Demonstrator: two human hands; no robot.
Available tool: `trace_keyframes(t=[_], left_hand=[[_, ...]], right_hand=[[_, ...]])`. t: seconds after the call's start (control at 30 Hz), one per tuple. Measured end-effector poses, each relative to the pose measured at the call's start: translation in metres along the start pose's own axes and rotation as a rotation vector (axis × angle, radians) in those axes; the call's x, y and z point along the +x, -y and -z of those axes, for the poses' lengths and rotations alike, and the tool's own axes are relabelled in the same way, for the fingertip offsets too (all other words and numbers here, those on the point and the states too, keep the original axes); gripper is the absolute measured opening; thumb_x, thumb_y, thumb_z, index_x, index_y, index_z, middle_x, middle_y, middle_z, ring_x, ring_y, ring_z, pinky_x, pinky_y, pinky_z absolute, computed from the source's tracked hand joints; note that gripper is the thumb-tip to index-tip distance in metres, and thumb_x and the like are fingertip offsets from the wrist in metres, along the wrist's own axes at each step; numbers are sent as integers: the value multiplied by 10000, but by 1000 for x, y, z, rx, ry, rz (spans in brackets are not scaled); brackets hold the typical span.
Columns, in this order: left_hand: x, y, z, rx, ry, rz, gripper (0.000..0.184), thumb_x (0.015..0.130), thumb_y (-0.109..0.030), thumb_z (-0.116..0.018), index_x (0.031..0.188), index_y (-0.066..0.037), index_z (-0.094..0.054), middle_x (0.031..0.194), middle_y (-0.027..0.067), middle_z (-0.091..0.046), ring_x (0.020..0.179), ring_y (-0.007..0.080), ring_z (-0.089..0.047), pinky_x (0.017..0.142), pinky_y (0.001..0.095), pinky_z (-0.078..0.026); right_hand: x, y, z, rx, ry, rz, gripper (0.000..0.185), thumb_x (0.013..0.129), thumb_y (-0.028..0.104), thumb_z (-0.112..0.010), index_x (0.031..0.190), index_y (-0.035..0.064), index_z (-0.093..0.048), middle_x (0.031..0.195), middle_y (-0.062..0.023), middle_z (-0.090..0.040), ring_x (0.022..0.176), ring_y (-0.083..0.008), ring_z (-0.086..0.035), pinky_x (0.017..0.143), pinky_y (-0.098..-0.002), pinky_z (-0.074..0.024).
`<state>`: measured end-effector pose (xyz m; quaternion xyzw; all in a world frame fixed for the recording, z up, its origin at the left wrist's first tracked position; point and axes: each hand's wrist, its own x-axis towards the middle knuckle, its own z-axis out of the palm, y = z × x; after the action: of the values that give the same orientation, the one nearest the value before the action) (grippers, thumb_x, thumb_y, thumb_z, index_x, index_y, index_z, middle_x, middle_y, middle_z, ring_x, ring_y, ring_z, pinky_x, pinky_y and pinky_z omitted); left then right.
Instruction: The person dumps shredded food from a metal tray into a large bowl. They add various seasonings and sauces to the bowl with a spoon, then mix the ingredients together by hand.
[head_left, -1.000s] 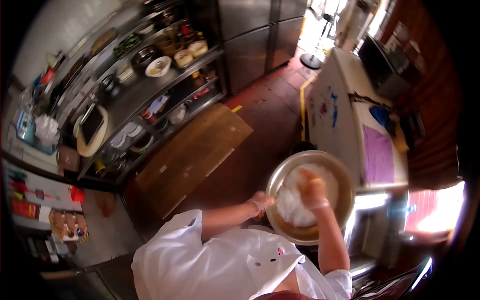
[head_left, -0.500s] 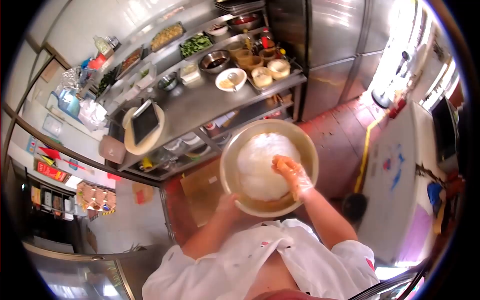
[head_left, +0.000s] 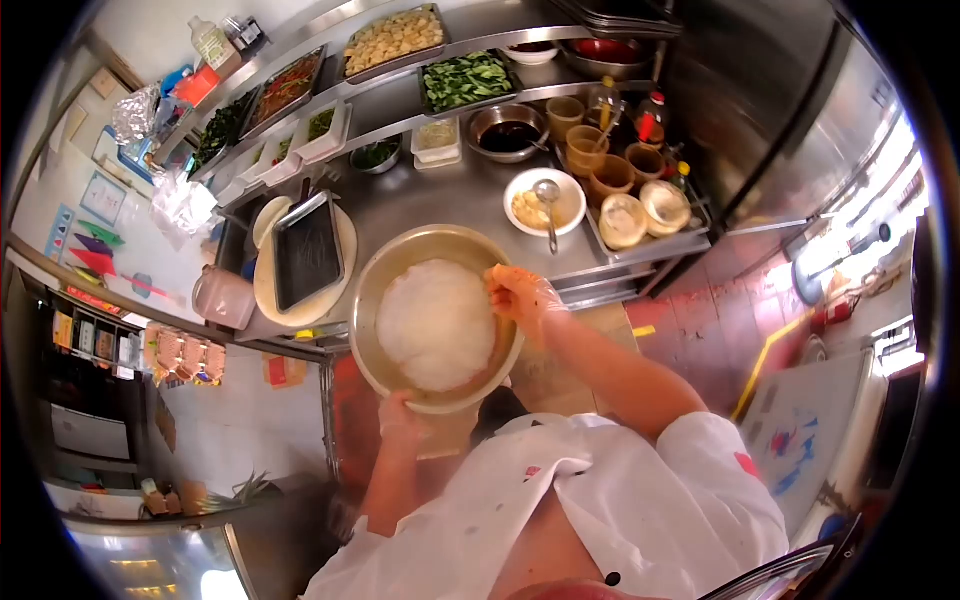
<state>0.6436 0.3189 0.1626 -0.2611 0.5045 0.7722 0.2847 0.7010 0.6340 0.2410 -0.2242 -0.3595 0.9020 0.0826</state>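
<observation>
The left hand (head_left: pixel 403 420) is gripping the near rim of the bowl (head_left: pixel 372 352), which is holding a white mass (head_left: pixel 437 325) beside the desk (head_left: pixel 420 195). The right hand (head_left: pixel 523 300) is curling its fingers inward at the bowl's right side.

So the chef coat (head_left: pixel 640 480) is white with a red patch on the sleeve. Floor tiles (head_left: pixel 690 290) are reddish, yellow stripe (head_left: pixel 770 365) too.
</observation>
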Motion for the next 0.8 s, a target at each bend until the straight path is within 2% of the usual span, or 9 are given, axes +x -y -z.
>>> trace_keyframes(t=[0.1,0.27,0.3,0.37,0.43,0.6,0.63,0.7,0.8], left_hand=[[92,-37,-19,23,-36,28,331,756,6,-595,1085,-30,-598,1067,67,-644,949,254,-636,817,383,-550],[262,-60,-17,269,0,99,235,759,-231,-652,923,-65,-624,648,62,-495,472,245,-469,392,410,-363],[287,-68,-22,289,24,112,222,758,-222,-655,918,-72,-620,657,60,-497,501,243,-489,414,407,-380],[303,-90,-52,278,16,124,209,755,-162,-659,943,-82,-612,745,51,-524,614,228,-526,500,382,-418],[287,-125,-121,210,-38,108,260,752,-58,-657,1004,-90,-602,904,36,-572,784,201,-561,628,339,-457],[388,-128,-140,444,-78,52,143,772,-115,-679,875,-101,-581,733,4,-437,603,156,-432,525,314,-352],[392,-128,-152,432,-91,12,132,777,-123,-681,854,-104,-575,692,-3,-403,568,153,-407,508,318,-340],[395,-135,-168,463,-122,90,129,793,-144,-686,869,-100,-592,688,-2,-462,533,151,-425,474,308,-344],[406,-150,-172,449,60,184,150,825,-182,-692,918,-92,-617,727,7,-566,506,143,-477,434,280,-363]], right_hand=[[97,0,9,17,-132,52,206,909,226,-676,1016,52,-644,875,-26,-612,728,-110,-556,666,-232,-475],[231,24,79,-215,-385,129,206,909,181,-633,1084,73,-635,881,-6,-607,689,-86,-527,631,-218,-473],[255,26,95,-308,-430,145,224,909,179,-630,1109,78,-632,886,-3,-609,690,-82,-523,637,-215,-475],[281,44,95,-36,-578,218,274,923,212,-625,1170,93,-621,909,10,-621,711,-83,-527,651,-214,-477],[310,67,107,-162,-680,167,351,933,315,-665,1193,86,-611,964,-2,-634,714,-101,-530,653,-225,-483],[387,102,130,-6,-855,225,410,860,398,-758,1051,60,-625,823,-24,-587,652,-122,-509,527,-255,-415],[401,106,140,28,-865,214,475,845,389,-772,1123,55,-581,823,-36,-587,640,-122,-515,510,-254,-418],[423,116,155,93,-885,191,638,814,370,-801,1266,44,-491,823,-59,-585,617,-121,-527,476,-250,-422],[451,126,162,172,-957,373,451,846,297,-781,1152,50,-560,793,-49,-592,540,-108,-494,444,-243,-386]])
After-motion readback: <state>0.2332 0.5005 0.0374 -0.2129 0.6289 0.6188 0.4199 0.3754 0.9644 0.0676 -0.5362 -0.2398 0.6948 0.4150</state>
